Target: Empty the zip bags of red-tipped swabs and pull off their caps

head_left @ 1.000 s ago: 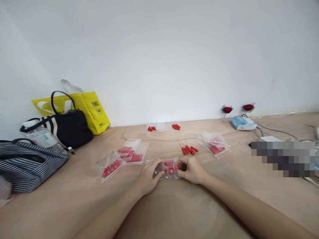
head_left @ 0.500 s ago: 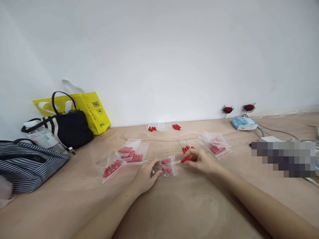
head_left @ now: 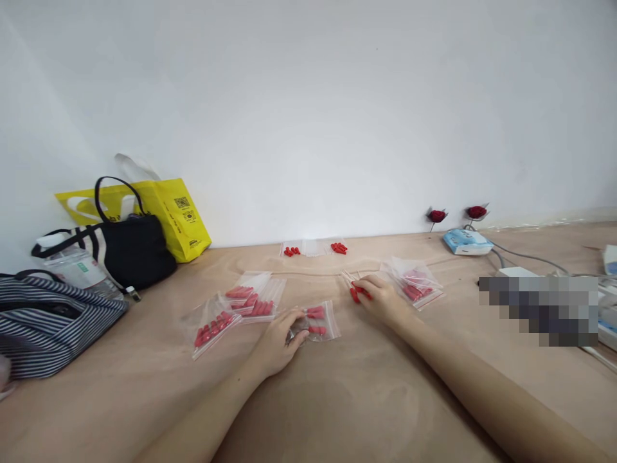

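My left hand rests on the table with its thumb and fingers gripping the left edge of a small clear zip bag. Red pieces lie in two groups inside that bag. To the right, my right hand is bent down over thin pale sticks with red ends, its fingers closed on them. Its fingers hide part of the sticks, so how many it grips is unclear. Just beyond my right hand lies another zip bag of red-ended sticks.
Left of my hands are overlapping zip bags of red pieces. Small red pieces on clear bags lie by the wall. A yellow bag, a black bag and a striped bag stand left; a blue-white packet and cables sit right.
My right hand has moved up and slightly left, carrying a red-ended stick from beside the zip bag to the loose sticks. My left hand stays at the bag. The view has shifted slightly.
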Tool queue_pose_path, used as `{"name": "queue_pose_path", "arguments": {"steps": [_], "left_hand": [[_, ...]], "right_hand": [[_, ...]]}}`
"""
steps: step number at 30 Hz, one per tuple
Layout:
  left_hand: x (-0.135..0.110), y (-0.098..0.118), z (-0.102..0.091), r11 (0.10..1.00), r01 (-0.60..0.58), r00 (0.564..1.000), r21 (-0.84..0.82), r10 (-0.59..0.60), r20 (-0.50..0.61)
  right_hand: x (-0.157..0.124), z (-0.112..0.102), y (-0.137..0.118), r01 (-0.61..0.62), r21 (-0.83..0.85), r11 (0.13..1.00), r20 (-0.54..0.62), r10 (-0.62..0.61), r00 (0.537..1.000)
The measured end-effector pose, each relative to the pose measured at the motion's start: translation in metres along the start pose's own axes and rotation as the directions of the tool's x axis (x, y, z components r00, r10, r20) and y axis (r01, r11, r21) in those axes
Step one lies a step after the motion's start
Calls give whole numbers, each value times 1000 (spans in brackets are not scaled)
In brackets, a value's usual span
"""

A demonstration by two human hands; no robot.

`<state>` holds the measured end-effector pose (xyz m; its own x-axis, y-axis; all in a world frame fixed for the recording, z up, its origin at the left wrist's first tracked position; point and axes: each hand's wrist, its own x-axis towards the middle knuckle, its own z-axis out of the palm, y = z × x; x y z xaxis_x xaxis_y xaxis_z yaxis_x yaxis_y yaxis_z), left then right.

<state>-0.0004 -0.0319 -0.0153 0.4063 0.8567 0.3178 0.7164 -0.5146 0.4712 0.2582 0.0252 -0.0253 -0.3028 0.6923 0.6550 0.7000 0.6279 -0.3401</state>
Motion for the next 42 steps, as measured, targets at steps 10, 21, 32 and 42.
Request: {"name": "queue_pose_path", "arguments": {"steps": [10, 21, 32, 42], "left_hand": [[1, 2, -1, 1000, -13, 1000, 2, 13, 2], [0, 2, -2, 1000, -20, 1000, 9, 20, 3], [-4, 13, 1, 988, -149, 987, -39, 151, 62], [1, 11, 5, 998, -61, 998, 24, 61, 13]], "right_hand": [[5, 11, -19, 161, -369, 915, 377, -11, 926], [-2, -1, -30, 75, -232, 970, 303, -1, 953], [-34, -7, -55, -178, 227, 957, 298, 106, 949], [-29, -2, -59, -157, 355, 922, 317, 39, 947]]}}
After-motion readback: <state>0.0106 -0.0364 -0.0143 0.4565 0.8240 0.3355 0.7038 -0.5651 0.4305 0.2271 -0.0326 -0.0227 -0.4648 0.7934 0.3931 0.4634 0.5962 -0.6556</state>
